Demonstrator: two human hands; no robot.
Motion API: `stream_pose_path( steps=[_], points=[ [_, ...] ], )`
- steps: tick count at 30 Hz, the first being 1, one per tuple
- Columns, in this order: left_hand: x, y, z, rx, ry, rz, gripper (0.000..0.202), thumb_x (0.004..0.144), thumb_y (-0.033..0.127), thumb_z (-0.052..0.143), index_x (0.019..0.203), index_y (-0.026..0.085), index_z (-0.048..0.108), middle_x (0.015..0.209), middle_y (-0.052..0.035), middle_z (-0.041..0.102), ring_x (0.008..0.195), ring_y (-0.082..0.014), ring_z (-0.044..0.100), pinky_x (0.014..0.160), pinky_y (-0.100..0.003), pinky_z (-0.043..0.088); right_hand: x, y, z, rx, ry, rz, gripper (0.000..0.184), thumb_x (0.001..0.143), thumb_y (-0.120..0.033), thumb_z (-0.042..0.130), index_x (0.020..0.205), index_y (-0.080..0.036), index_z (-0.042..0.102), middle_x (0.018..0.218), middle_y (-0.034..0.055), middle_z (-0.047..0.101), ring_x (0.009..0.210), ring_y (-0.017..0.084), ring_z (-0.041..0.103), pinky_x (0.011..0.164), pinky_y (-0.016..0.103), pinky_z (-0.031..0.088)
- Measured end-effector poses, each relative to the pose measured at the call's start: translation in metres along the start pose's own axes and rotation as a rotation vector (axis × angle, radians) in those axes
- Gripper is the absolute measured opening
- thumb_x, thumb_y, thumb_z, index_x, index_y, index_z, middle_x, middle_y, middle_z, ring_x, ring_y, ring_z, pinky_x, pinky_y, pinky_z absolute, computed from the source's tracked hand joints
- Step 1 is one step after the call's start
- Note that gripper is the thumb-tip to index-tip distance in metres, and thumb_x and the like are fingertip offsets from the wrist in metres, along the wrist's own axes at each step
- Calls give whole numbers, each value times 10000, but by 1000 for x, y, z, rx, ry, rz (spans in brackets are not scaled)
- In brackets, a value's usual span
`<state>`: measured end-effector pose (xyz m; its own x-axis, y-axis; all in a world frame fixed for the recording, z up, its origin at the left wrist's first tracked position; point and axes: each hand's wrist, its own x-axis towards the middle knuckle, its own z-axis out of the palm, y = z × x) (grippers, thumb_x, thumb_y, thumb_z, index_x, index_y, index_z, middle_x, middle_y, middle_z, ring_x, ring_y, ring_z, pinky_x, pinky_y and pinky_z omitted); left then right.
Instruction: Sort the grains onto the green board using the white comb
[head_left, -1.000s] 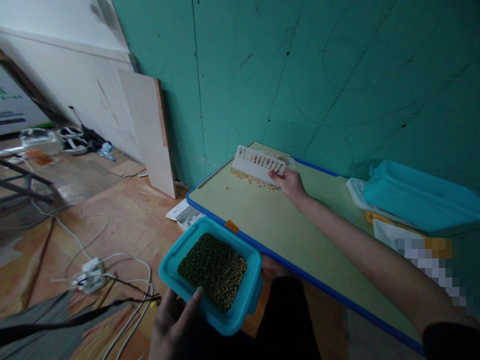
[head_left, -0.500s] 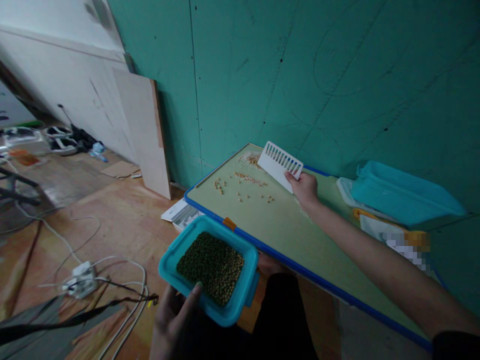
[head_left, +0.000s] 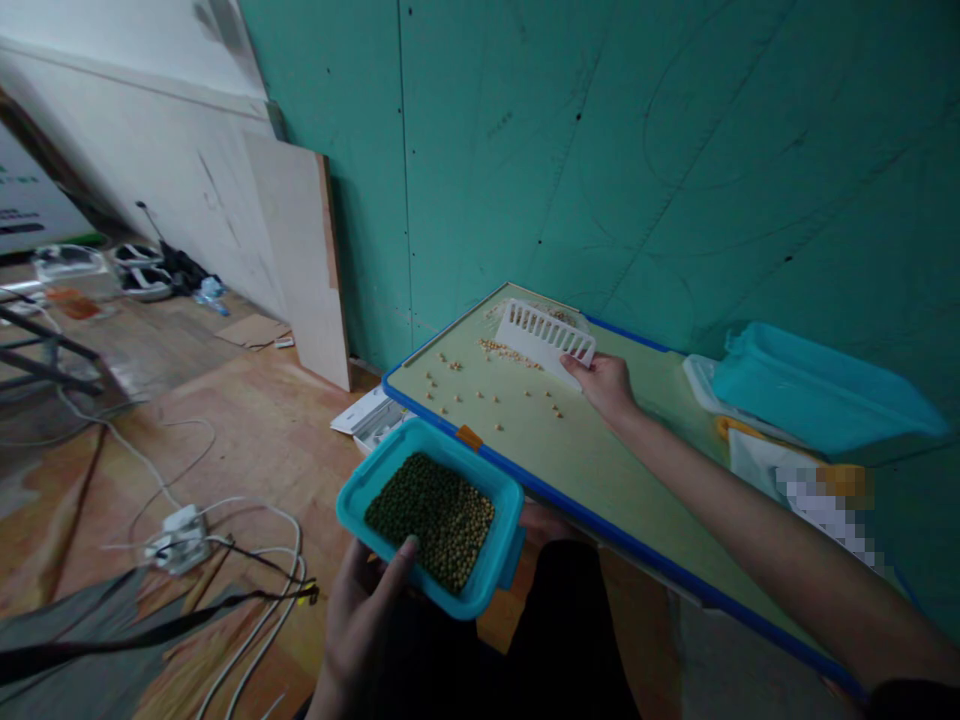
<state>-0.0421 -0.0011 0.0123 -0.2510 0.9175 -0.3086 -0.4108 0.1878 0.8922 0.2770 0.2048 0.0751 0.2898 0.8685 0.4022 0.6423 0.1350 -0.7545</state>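
Note:
My left hand (head_left: 361, 610) grips a teal plastic container (head_left: 431, 515) full of green beans, held just below the near edge of the table (head_left: 600, 470). My right hand (head_left: 606, 383) reaches across the table and is closed on a white slotted scraper (head_left: 545, 338), which stands on its edge at the far left corner. A small heap of yellow beans (head_left: 504, 350) lies against the scraper. More yellow beans (head_left: 480, 390) are scattered loosely over the tabletop between the scraper and the table edge.
A teal tub (head_left: 817, 385) on a white tray (head_left: 701, 385) sits at the table's right, against the green wall. A wooden board (head_left: 300, 260) leans on the wall at left. Cables and a power strip (head_left: 178, 537) lie on the wooden floor.
My right hand lifted the scraper off the bean pile, leaving yellow beans scattered, then set it down again behind them at the far corner. The teal container stayed in my left hand.

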Motion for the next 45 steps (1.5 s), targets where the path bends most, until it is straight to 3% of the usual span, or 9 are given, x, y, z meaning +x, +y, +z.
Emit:
stream_pose_path(
  steps=[3, 8, 14, 22, 30, 38, 42, 45],
  points=[
    [-2, 8, 4, 24, -9, -25, 589, 575, 448, 927, 1049, 183, 698, 921, -61, 784, 729, -244, 738, 615, -300, 604, -7, -4, 0, 23, -9, -1, 328, 759, -479, 726, 784, -156, 775, 782, 94, 787, 764, 275, 734, 670, 340, 524],
    [-5, 15, 8, 55, -10, -23, 564, 623, 474, 900, 1058, 178, 699, 757, -17, 741, 564, -174, 669, 509, -247, 541, -14, -7, 3, 45, 15, -26, 324, 754, -489, 723, 749, -167, 762, 749, 72, 780, 738, 261, 723, 675, 335, 519],
    [-2, 10, 3, 84, -4, -31, 587, 619, 493, 902, 1069, 183, 686, 746, -17, 748, 527, -175, 666, 497, -257, 537, 7, -4, 22, 2, 94, -26, 319, 801, -468, 689, 805, -159, 766, 776, 89, 781, 772, 255, 723, 697, 327, 525],
    [-2, 9, 3, 54, -11, 12, 557, 666, 452, 890, 1101, 177, 675, 860, -50, 780, 533, -150, 655, 465, -229, 512, 39, -8, 44, 143, -103, -59, 208, 741, -341, 783, 840, -158, 772, 854, 91, 795, 873, 262, 741, 835, 378, 558],
    [-2, 11, 1, 65, -55, 19, 499, 700, 452, 873, 1056, 168, 667, 661, 13, 697, 515, -136, 631, 484, -213, 510, 34, -15, 30, 262, -227, -41, 159, 722, -285, 818, 804, -159, 769, 877, 80, 789, 914, 258, 732, 919, 432, 552],
    [1, 6, 2, 79, -88, 68, 491, 688, 501, 857, 966, 166, 630, 609, 16, 677, 452, -139, 612, 444, -229, 493, 16, -7, 25, 285, -259, -60, 181, 718, -321, 818, 759, -159, 750, 761, 47, 752, 806, 237, 714, 846, 405, 566],
    [-4, 7, 6, 77, -112, 61, 519, 654, 523, 859, 953, 166, 630, 631, -1, 694, 476, -155, 634, 443, -235, 488, 10, -14, 21, 241, -200, -76, 191, 720, -330, 806, 767, -150, 758, 762, 58, 760, 800, 238, 718, 830, 380, 559],
    [-7, 2, 9, 53, -141, 69, 509, 636, 532, 860, 908, 176, 618, 548, 23, 650, 422, -154, 604, 420, -240, 474, -7, -22, -1, 182, -80, -97, 260, 744, -397, 764, 799, -143, 767, 820, 83, 782, 811, 250, 727, 791, 356, 545]
  ],
)
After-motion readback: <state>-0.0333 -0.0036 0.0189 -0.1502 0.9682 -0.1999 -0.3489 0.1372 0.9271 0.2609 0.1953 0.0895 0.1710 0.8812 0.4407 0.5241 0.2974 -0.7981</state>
